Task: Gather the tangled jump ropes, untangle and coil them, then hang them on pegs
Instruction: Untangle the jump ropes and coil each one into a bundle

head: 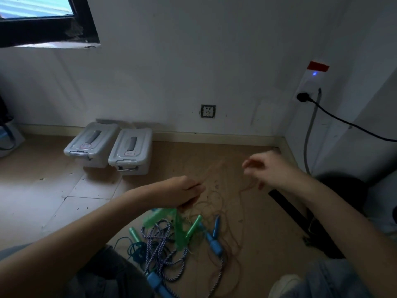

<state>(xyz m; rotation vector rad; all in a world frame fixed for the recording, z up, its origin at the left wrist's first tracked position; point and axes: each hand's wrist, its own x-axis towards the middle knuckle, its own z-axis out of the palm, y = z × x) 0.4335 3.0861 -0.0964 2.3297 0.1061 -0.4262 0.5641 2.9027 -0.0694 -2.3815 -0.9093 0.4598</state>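
A tangle of jump ropes lies on the floor between my knees: a blue-and-white braided rope point(160, 246) with blue handles point(214, 244), green handles point(193, 227) and a thin teal cord point(134, 250). Thin tan rope point(217, 203) loops up from the heap. My left hand point(182, 192) grips a bunch of this tan rope above the pile. My right hand point(266, 168), raised farther right, pinches a strand of the same tan rope; motion blur hides the stretch between the hands.
Two grey lidded plastic boxes point(111, 147) stand by the far wall. A wall socket point(208, 110) sits above the skirting. A power strip with a black plug and cable point(309, 97) hangs at the right corner. A black strap point(300, 220) lies by my right knee.
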